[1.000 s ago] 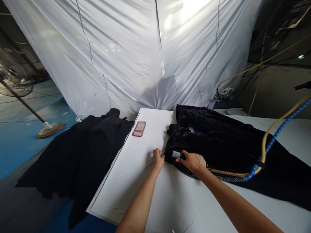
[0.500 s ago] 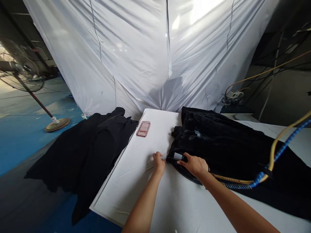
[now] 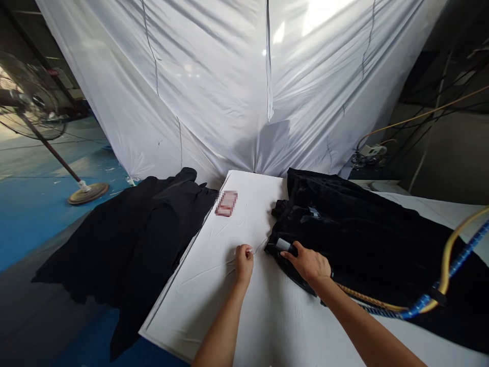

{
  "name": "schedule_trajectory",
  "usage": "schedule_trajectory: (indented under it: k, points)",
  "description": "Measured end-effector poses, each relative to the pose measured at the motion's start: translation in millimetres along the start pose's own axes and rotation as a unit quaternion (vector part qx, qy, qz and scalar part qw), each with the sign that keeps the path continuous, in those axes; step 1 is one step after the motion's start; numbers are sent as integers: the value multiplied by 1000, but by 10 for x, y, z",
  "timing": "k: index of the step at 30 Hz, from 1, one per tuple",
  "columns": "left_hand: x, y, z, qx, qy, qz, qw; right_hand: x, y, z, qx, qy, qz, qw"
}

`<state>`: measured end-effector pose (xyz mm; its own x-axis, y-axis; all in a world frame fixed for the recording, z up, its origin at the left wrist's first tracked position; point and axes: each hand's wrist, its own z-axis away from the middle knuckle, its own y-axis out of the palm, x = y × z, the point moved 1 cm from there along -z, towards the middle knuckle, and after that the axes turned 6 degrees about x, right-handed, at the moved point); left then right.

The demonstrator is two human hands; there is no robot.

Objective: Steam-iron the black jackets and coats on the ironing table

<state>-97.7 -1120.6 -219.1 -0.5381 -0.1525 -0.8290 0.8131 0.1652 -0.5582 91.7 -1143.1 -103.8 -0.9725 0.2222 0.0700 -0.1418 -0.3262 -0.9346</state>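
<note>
Our black garment lies spread across the right of the white-covered table. At its near left corner our right hand is wrapped around an iron; our left hand pinches a thin thread with fingers closed. Farther back we see a pixelated red item. Dark cloth heaps beside the table's left edge, white sheeting hangs behind, and a fan stands on blue flooring.

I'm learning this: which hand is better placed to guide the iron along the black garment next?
Probably the right hand: it holds the iron at the black garment, while the left hand pinches a thin strand.
</note>
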Motion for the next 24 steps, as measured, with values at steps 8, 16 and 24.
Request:
schedule_trajectory:
  k: [8,16,24]
  points:
    - [-449,131,-19,171,-75,-160,969,-254,-67,-25,50,26,-7,998]
    - [-469,163,27,203,-135,-171,955,-160,-115,-30,47,-36,27,998]
    - [-448,151,134,163,-122,-119,972,128,-167,-220,48,-57,38,996]
